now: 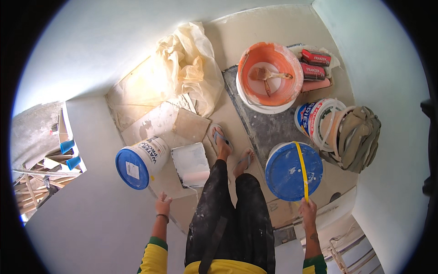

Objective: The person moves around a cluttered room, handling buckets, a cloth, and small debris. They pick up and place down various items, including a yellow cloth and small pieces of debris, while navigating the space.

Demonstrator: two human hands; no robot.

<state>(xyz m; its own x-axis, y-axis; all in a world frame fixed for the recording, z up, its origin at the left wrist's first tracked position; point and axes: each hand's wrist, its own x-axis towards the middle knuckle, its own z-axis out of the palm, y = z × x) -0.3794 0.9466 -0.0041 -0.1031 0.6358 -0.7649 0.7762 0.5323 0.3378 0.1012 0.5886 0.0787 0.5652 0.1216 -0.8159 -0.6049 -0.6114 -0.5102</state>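
On my right stands a bucket with a blue lid. Its yellow handle lies across the lid, and my right hand is closed round the near end. My left hand hangs apart from everything, fingers spread, with nothing in it. Nearest to it is a white tub with a blue lid, tipped toward the left in this view. Beside that tub lies a paint tray with a pale pink roller at its near end.
An orange bucket with brushes stands far right, by red boxes. Grey-brown cloth covers part of another tub along the right wall. A crumpled plastic sheet lies far left. My sandalled feet stand between the tray and bucket.
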